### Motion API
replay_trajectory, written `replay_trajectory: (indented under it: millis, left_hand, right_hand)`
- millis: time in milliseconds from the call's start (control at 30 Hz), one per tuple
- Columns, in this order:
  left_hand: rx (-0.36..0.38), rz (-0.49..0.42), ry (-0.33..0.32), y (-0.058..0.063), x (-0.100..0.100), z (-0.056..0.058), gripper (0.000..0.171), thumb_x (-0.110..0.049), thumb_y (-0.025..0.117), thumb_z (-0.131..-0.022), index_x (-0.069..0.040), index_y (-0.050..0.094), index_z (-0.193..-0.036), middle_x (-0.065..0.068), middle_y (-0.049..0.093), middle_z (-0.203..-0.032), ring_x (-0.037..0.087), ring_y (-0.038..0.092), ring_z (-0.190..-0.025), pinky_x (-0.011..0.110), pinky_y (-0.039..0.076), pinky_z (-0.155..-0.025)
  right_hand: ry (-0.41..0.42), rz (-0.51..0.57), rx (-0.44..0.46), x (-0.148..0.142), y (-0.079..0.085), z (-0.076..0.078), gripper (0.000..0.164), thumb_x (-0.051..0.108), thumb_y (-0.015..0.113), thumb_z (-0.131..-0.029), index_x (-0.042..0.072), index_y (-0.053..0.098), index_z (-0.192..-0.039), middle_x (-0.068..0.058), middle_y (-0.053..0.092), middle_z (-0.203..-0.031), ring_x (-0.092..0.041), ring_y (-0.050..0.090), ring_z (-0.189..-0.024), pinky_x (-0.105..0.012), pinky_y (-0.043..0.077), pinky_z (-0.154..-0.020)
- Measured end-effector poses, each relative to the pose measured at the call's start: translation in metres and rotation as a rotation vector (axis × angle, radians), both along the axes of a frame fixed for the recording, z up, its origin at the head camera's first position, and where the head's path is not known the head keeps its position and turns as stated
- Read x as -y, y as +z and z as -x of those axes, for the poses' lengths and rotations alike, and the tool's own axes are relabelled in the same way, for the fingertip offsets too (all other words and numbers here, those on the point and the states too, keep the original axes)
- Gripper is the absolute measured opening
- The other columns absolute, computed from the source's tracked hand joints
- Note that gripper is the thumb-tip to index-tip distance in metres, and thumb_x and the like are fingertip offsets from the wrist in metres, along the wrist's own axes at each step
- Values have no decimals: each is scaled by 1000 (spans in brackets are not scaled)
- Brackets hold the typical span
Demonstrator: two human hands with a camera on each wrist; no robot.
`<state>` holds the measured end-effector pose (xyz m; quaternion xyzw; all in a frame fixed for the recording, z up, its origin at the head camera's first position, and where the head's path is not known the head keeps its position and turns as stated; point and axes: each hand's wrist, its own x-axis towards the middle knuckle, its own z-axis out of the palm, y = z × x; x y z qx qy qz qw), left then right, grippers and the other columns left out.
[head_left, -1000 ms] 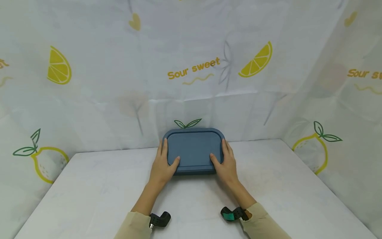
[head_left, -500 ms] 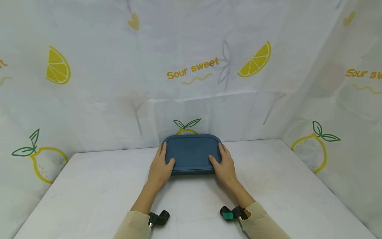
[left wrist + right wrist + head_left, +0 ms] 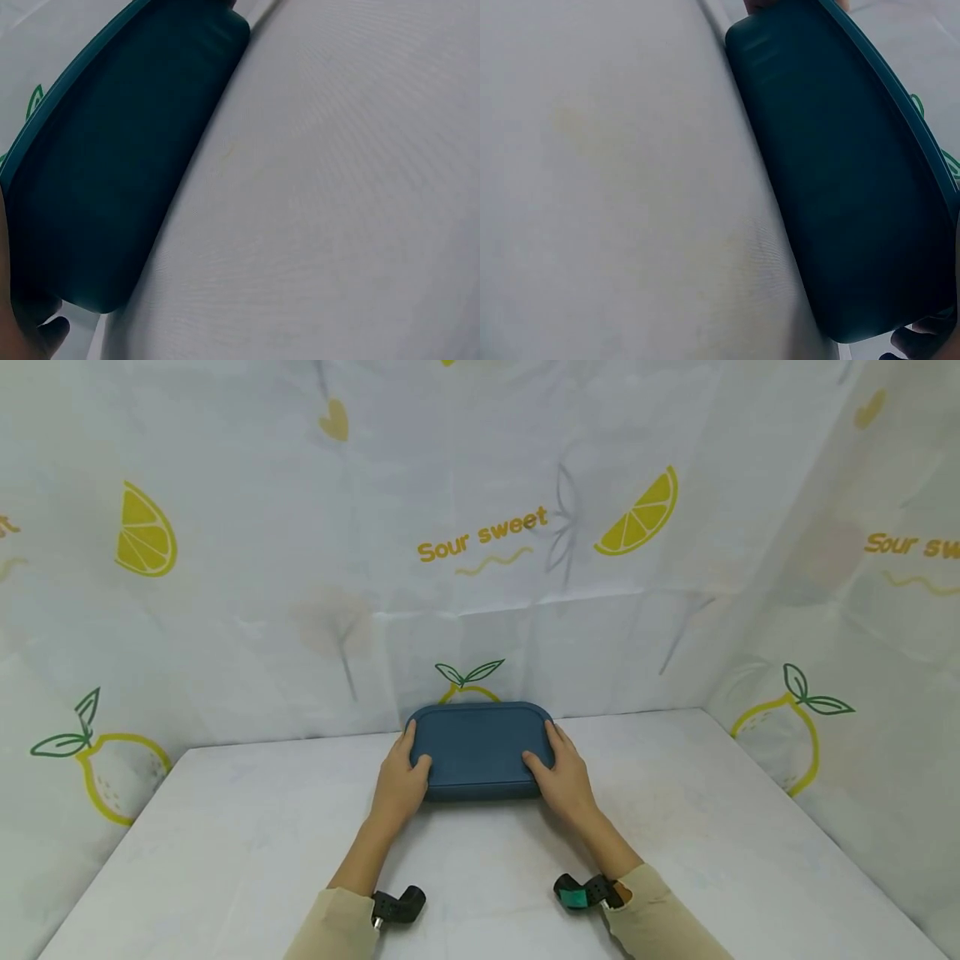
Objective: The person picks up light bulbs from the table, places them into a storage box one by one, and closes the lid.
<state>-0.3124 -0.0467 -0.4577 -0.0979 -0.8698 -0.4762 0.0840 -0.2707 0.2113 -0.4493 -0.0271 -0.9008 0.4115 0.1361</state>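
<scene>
A dark blue rectangular box point(image 3: 480, 747) with rounded corners and a flat, rimmed top sits near the back of the white table, held between both hands. My left hand point(image 3: 399, 787) grips its left end, fingers along the side and thumb over the front corner. At the right end, my right hand point(image 3: 567, 781) grips it the same way, thumb on the top. From the left wrist, the box's smooth front wall point(image 3: 112, 165) and projecting rim show. The right wrist view has that front wall point(image 3: 840, 172) with its lower edge close to the tabletop; whether it touches, I cannot tell.
White cloth point(image 3: 480, 468) printed with lemons hangs behind the table and on both sides, close beyond the box. The white tabletop point(image 3: 225, 843) spreads left, right and in front. Black wrist devices point(image 3: 401, 906) sit on both wrists.
The far edge of the box has come down, so its top looks flatter and more cloth print shows behind it. Both hands keep their grip, the left shifting slightly down and left.
</scene>
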Motion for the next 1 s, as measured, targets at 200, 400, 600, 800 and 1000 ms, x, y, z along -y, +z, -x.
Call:
replay_trajectory:
  millis: [200,400,600,800,1000]
  left_hand:
    - [-22,-11,-5,-5,-2,2,67,-18,44,-97,-6,25,-160,22,32,-163,39,28,-153,55,26,-125]
    - [-30,-36,6,-6,-4,-1,67,-17,45,-96,-6,27,-160,22,34,-162,39,30,-152,54,27,-124]
    - [-25,-41,30,-9,-3,-3,67,-18,44,-97,-6,26,-160,21,34,-163,39,31,-152,55,28,-124]
    - [-22,-55,58,-11,-3,-7,67,-18,44,-97,-6,26,-160,20,34,-163,39,30,-152,55,28,-124]
    - [6,-66,41,-12,-7,-10,68,-19,45,-97,-8,25,-161,20,33,-163,39,30,-153,56,28,-123]
  right_hand:
    - [-7,9,-11,-3,-5,1,73,35,57,-101,8,25,-161,-20,26,-166,-41,24,-155,-58,23,-125]
    - [-11,19,-53,-5,-13,0,70,31,58,-100,8,29,-160,-20,30,-165,-39,28,-154,-55,26,-125]
    - [1,43,-111,-4,-17,3,68,26,61,-98,7,34,-158,-22,35,-162,-41,32,-151,-56,29,-123]
    - [32,73,-76,-6,-19,6,68,27,61,-99,10,33,-159,-20,35,-163,-42,32,-151,-56,28,-123]
    - [42,61,-36,-14,-20,3,69,29,60,-101,12,30,-160,-20,34,-163,-41,31,-151,-55,27,-124]
